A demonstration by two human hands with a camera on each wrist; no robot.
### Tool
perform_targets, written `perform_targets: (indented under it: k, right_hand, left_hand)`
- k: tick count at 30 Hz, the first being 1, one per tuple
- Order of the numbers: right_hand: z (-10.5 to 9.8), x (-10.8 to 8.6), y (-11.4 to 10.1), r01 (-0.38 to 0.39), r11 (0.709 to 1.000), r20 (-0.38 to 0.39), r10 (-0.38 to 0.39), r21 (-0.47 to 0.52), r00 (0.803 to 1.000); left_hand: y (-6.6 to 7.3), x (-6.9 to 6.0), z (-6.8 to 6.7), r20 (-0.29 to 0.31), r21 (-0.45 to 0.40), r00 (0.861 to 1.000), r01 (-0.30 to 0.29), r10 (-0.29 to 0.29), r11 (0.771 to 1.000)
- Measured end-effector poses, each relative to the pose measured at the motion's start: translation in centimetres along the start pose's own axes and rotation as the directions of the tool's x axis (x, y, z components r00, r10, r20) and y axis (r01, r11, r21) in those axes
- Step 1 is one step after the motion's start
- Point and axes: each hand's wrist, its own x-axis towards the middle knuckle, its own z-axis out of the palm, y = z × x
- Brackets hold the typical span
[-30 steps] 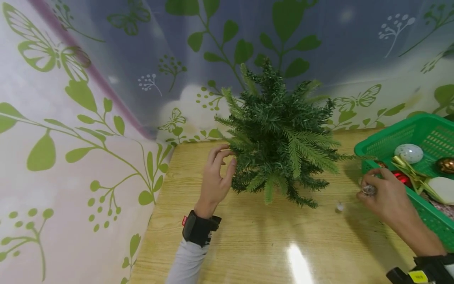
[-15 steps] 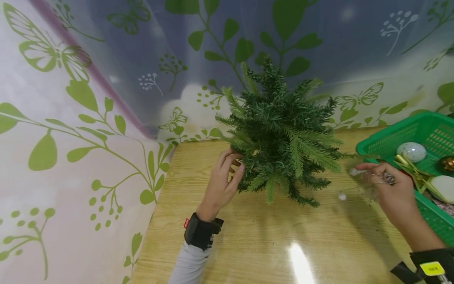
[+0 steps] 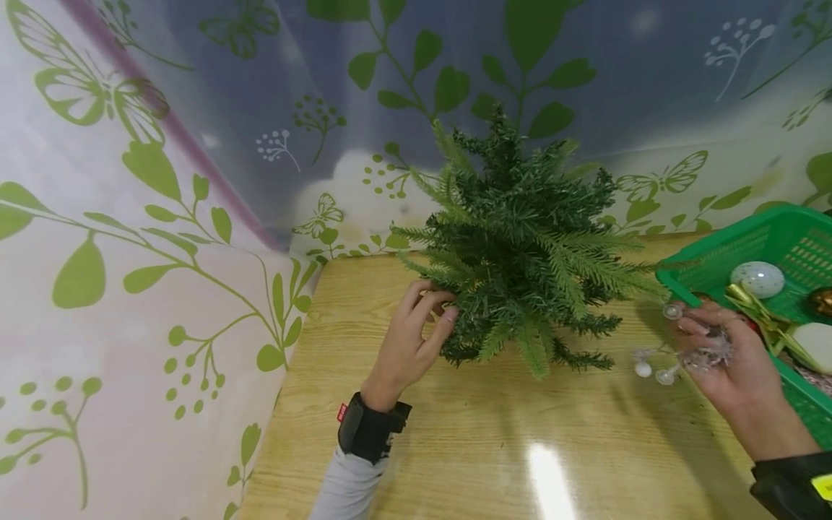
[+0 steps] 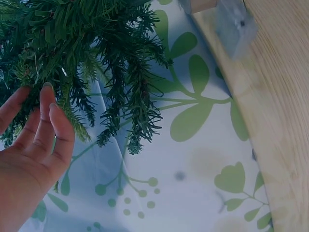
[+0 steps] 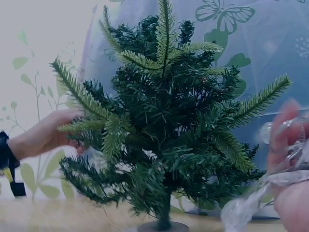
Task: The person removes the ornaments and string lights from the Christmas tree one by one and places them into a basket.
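Observation:
A small artificial Christmas tree (image 3: 513, 245) stands on the wooden table, its round base (image 5: 163, 226) showing in the right wrist view. My left hand (image 3: 409, 339) is at the tree's left side, fingers loosely bent among the lower branches. In the left wrist view these fingers (image 4: 46, 130) reach up to the needles, with gaps between them; some tips are partly hidden in the green. At the right, my right hand (image 3: 737, 361) holds a bunched string of clear globe lights (image 3: 708, 354) in its curled fingers. Several bulbs (image 3: 664, 375) dangle over the table.
A green plastic basket (image 3: 705, 253) stands right of the tree. In it lie a speckled white egg-shaped ornament (image 3: 757, 279), a brown ball (image 3: 822, 300) and gold ribbon (image 3: 747, 300). Patterned cloth (image 3: 214, 325) hangs along the table's left and back edges.
My right hand has turned over, palm now upward, and more bulbs hang out of it. My left hand has shifted right into the branches, and the tree has moved slightly right.

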Motion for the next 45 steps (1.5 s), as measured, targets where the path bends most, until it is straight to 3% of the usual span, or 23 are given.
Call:
perform_targets:
  k: [2,4,5,6,7,8,9,11,12,13,14,15,16,18,20,24,26,28,34,38,41,43,45]
  right_hand:
    - [0.0,-0.1,-0.2,-0.085,0.993,0.077,0.091,-0.087,0.993]
    - [0.2,-0.2,-0.4,-0.126,0.952,0.101,0.159,-0.280,0.982]
    - [0.4,-0.2,-0.4,-0.125,0.895,0.081,0.176,-0.427,0.981]
    - [0.7,-0.3,-0.4,-0.098,0.786,0.049,0.160,-0.610,0.986]
    - [1.0,-0.2,-0.2,-0.083,0.617,-0.002,0.131,-0.783,0.991]
    - [1.3,-0.2,0.0,-0.093,0.402,-0.061,0.092,-0.911,0.994]
    - [1.5,-0.1,0.3,-0.121,0.165,-0.114,0.047,-0.979,0.992]
    - [1.9,0.0,0.9,-0.175,-0.287,-0.175,-0.025,-0.942,0.984]
    - [1.9,0.1,1.2,-0.170,-0.462,-0.173,-0.036,-0.870,0.984]
    - [1.9,0.2,1.5,-0.142,-0.594,-0.155,-0.030,-0.792,0.987]
    - [1.7,0.3,1.8,-0.101,-0.697,-0.131,-0.011,-0.710,0.991]
    - [1.6,0.4,2.0,-0.050,-0.780,-0.096,0.013,-0.624,0.995]
    - [1.3,0.4,2.2,0.000,-0.840,-0.062,0.041,-0.542,0.997]
    - [1.0,0.5,2.5,0.073,-0.905,-0.023,0.091,-0.420,0.996]
    - [0.9,0.5,2.6,0.107,-0.939,-0.046,0.129,-0.327,0.991]
    - [1.2,0.8,2.9,0.115,-0.978,-0.224,0.154,-0.177,0.962]
    - [1.5,1.1,3.1,0.129,-0.984,-0.313,0.161,-0.120,0.936]
    - [1.6,1.2,3.3,0.154,-0.985,-0.347,0.172,-0.081,0.922]
    - [1.4,0.5,3.1,0.207,-0.978,-0.224,0.199,0.010,0.954]
    - [1.6,0.6,2.8,0.112,-0.992,-0.246,0.122,-0.056,0.961]
    - [1.8,0.8,2.6,0.017,-0.988,-0.215,0.050,-0.156,0.975]
    - [1.6,0.7,2.4,-0.017,-0.976,-0.115,0.008,-0.219,0.993]
    - [1.2,0.5,2.2,-0.053,-0.958,0.011,-0.058,-0.283,0.998]
  left_hand:
    - [0.0,0.0,0.0,-0.002,0.005,1.000,-0.003,0.003,1.000]
    - [0.0,0.0,0.1,-0.003,0.008,1.000,-0.009,0.009,1.000]
    - [0.0,-0.1,0.1,-0.003,0.006,1.000,-0.011,0.011,1.000]
    - [0.0,-0.1,0.1,-0.003,0.006,1.000,-0.012,0.012,1.000]
    - [0.0,-0.1,0.1,-0.002,0.005,1.000,-0.011,0.011,1.000]
    - [0.0,-0.1,0.1,-0.001,0.006,1.000,-0.009,0.009,1.000]
    - [0.1,-0.1,0.1,0.000,0.008,1.000,-0.006,0.006,1.000]
    - [0.2,-0.1,0.0,0.001,0.011,1.000,-0.001,0.001,1.000]
    - [0.2,-0.1,0.0,0.001,0.012,1.000,0.001,-0.001,1.000]
    - [0.2,-0.1,0.0,0.000,0.012,1.000,0.002,-0.002,1.000]
    - [0.2,-0.1,0.0,0.000,0.010,1.000,0.001,-0.001,1.000]
    - [0.2,-0.2,0.0,-0.001,0.008,1.000,0.001,-0.001,1.000]
    - [0.2,-0.2,0.0,0.000,0.006,1.000,0.001,-0.001,1.000]
    - [0.2,-0.3,0.1,0.004,0.002,1.000,0.002,-0.002,1.000]
    - [0.2,-0.3,0.1,0.006,0.004,1.000,0.005,-0.005,1.000]
    - [0.3,-0.4,0.1,0.008,0.012,1.000,0.016,-0.016,1.000]
    - [0.3,-0.4,0.1,0.010,0.014,1.000,0.020,-0.020,1.000]
    - [0.3,-0.4,0.1,0.012,0.016,1.000,0.020,-0.020,1.000]
    - [0.4,-0.5,0.2,0.010,0.024,1.000,0.011,-0.011,1.000]
    - [0.3,-0.6,0.2,0.012,0.028,1.000,0.008,-0.008,1.000]
    - [0.3,-0.6,0.2,0.014,0.031,1.000,0.006,-0.006,1.000]
    - [0.3,-0.6,0.2,0.019,0.030,1.000,0.008,-0.008,1.000]
    - [0.3,-0.6,0.2,0.022,0.027,1.000,0.011,-0.012,1.000]
